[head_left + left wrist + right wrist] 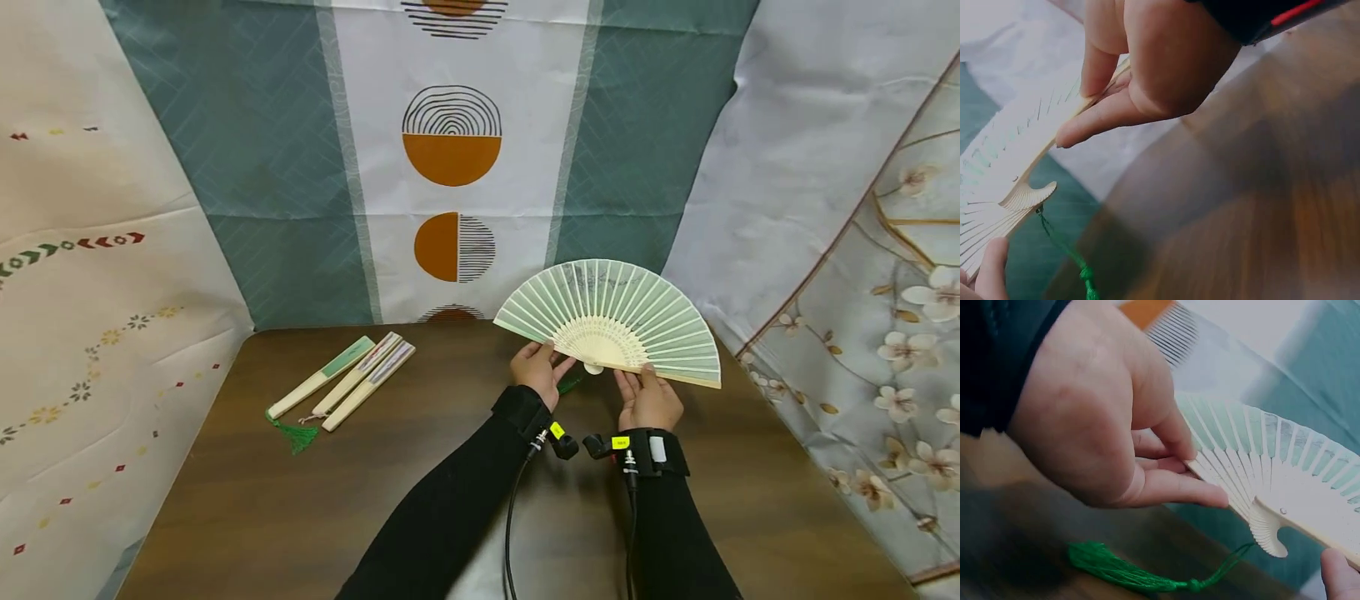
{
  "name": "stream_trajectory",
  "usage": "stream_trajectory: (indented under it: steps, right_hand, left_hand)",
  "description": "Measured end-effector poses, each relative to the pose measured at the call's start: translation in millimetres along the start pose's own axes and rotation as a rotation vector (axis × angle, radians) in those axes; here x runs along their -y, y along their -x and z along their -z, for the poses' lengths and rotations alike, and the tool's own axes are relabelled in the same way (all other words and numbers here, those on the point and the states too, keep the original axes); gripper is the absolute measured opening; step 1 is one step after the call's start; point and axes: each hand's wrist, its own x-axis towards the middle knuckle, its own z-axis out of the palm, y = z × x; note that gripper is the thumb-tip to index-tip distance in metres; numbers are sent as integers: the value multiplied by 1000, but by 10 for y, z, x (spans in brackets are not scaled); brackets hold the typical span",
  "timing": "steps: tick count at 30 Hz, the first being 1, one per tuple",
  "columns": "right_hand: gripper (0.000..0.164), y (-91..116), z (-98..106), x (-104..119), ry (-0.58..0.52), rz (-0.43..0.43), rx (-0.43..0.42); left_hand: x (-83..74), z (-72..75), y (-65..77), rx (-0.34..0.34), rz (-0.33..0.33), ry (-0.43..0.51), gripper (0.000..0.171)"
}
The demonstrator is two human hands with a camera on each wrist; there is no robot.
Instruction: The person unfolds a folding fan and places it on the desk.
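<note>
Broadly, patterned cloth [285, 167] hangs behind a brown wooden table [262, 517]. Over the table's far right part, a pale green fan [600, 292] is spread wide, its curved edge facing away from the person. Near the far left corner lie three folded fans [356, 375], close together. The left hand [536, 372] pinches the spread fan's left edge between thumb and fingers; the right hand [651, 405] pinches its right edge likewise. A green tassel [1113, 567] hangs from its pivot.
</note>
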Motion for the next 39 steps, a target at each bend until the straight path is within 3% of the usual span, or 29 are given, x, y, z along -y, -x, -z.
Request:
stream_trajectory:
  steps: [7,12,15,18,23,25,30,34,39]
  right_hand:
    - [55,-145,85,-21,-30,-149,-73]
    - [62,-296,198,0,-77,-216,-100]
    - [63,-351,260,3,-52,-233,-115]
    - [61,-382,285,30,-43,-251,-137]
    - [60,-416,247,98,-13,-308,-154]
    - [61,-421,226,140,-23,-334,-140]
    - [65,-422,190,253,-118,-389,-73]
    - [64,-395,197,276,-93,-396,-54]
    - [62,-379,199,261,-47,-370,-97]
  left_hand:
    - [260,18,-200,-60,-11,-95,14]
    - [349,-82,-234,-97,-8,-163,25]
    - [372,-126,-261,-121,-11,-217,34]
    - [425,-166,-359,-174,1,-263,40]
    - [506,-198,-558,-328,-13,-460,36]
    - [501,-207,-601,-353,-20,-550,35]
    - [452,-220,-655,-296,-18,-714,28]
    - [437,-181,-666,-272,14,-699,19]
    - [401,-154,-627,-276,57,-711,14]
